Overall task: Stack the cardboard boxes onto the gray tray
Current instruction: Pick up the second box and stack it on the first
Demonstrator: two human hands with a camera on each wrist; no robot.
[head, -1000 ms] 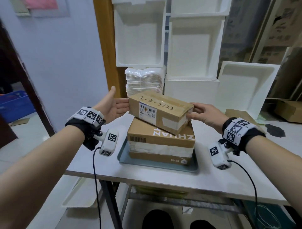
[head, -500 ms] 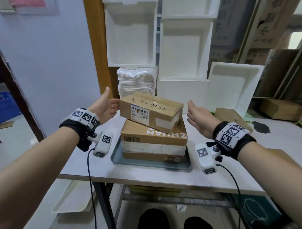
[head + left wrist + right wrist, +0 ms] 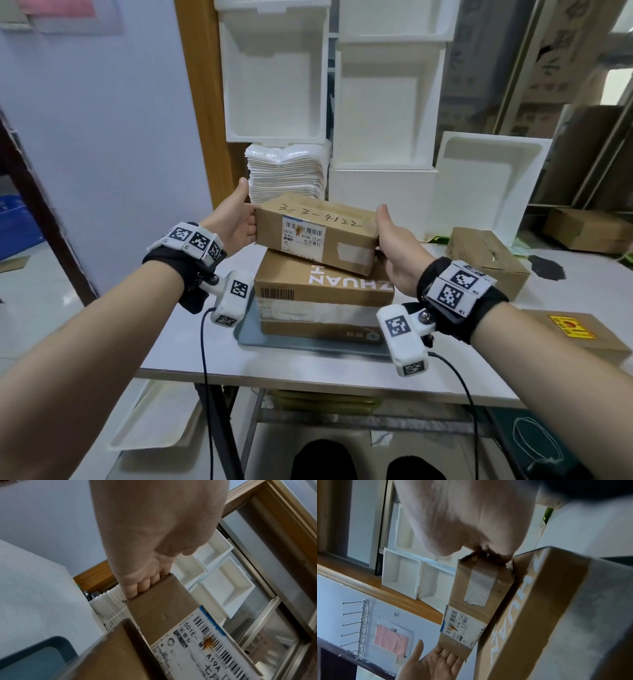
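Note:
A small cardboard box (image 3: 318, 233) with a shipping label and handwritten numbers lies skewed on top of a larger cardboard box (image 3: 322, 291), which stands on the gray tray (image 3: 308, 346). My left hand (image 3: 236, 219) presses straight fingers against the small box's left end, thumb pointing up. My right hand (image 3: 394, 240) lies against its right end, fingers hidden behind it. The left wrist view shows the left fingers (image 3: 144, 585) on the box (image 3: 159, 608) edge, with the tray (image 3: 34, 655) below. In the right wrist view, the right fingertips (image 3: 488, 551) touch the box (image 3: 479, 588).
On the white table (image 3: 308, 370) to the right stand a brown box (image 3: 486, 260) and a box with a yellow label (image 3: 575, 332). White foam boxes (image 3: 383, 102) and a stack of white trays (image 3: 287, 174) rise right behind the tray.
My right hand, half a second ago apart from the small box, now lies against its right end. The left hand has moved in against the left end. My view moved closer.

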